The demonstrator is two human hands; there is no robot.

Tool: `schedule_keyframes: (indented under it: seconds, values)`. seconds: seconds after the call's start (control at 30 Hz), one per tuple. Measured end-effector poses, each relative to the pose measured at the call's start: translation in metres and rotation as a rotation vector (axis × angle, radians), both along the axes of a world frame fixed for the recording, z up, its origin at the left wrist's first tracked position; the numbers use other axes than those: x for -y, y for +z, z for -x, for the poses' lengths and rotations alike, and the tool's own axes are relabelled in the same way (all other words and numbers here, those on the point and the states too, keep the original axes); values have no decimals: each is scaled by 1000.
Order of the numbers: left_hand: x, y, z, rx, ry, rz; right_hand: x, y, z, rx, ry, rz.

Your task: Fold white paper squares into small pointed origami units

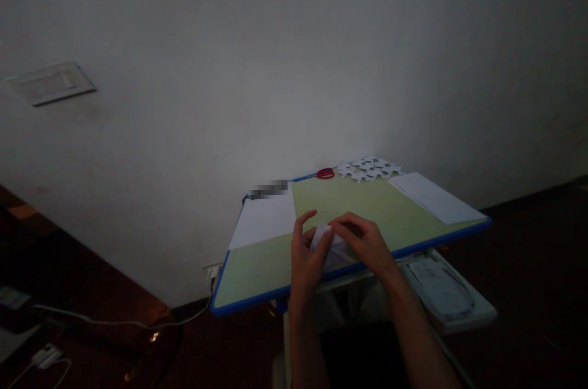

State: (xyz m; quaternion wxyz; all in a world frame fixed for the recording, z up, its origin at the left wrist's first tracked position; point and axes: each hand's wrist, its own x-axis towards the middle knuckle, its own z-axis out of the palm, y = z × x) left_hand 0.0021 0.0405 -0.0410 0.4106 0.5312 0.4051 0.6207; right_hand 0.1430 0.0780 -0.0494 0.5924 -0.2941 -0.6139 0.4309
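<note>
Over the front part of the green tabletop, a folded piece of white paper is held between my two hands. My left hand grips its left side, thumb on the near face and index finger raised and curled. At the paper's top edge, my right hand pinches with thumb and forefinger. The paper's lower part is dim, and its exact folded shape is hard to make out.
Red-handled scissors lie at the back edge beside several small folded paper pieces. White sheets rest at the right, and another white sheet at the left. A wall rises behind; a drawer juts out below right.
</note>
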Motion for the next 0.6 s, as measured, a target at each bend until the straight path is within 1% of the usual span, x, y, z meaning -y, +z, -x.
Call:
schedule_keyframes:
  seconds: [0.2,0.4,0.6]
  values:
    - [-1,0,1,21,6,25,-4,-4,2,-10,-69,-22]
    - [0,1,1,25,-26,13,-5,-4,2,-11,-67,5]
    - [-1,1,1,76,-45,37,-4,-3,2,24,-86,-17]
